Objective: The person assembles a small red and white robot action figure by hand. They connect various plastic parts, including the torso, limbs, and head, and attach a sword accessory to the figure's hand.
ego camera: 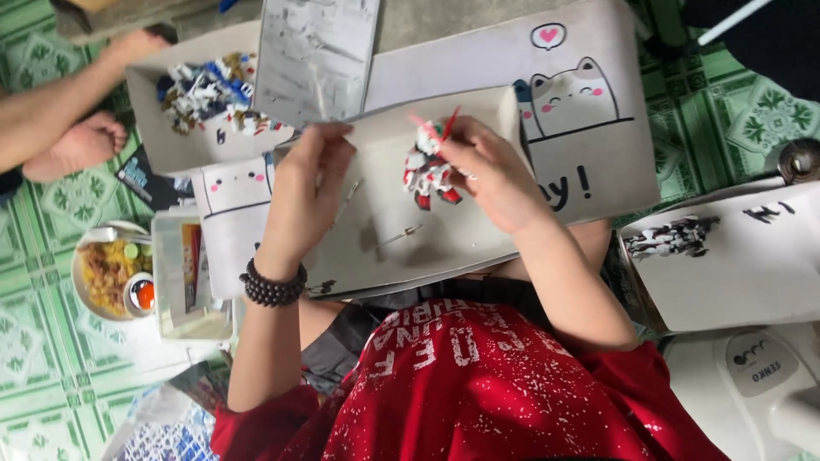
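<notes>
Hands work above a shallow white cardboard tray (478,235) on the lap. The right hand (487,175) is closed on a small red and white plastic model figure (430,171) over the tray's middle. The left hand (309,183), with a dark bead bracelet (272,287), hangs apart, its fingers curled; whether it holds something I cannot tell.

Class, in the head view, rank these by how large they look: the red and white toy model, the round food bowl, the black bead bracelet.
1. Round food bowl
2. Red and white toy model, partly hidden by the right hand
3. Black bead bracelet, though only part shows
</notes>
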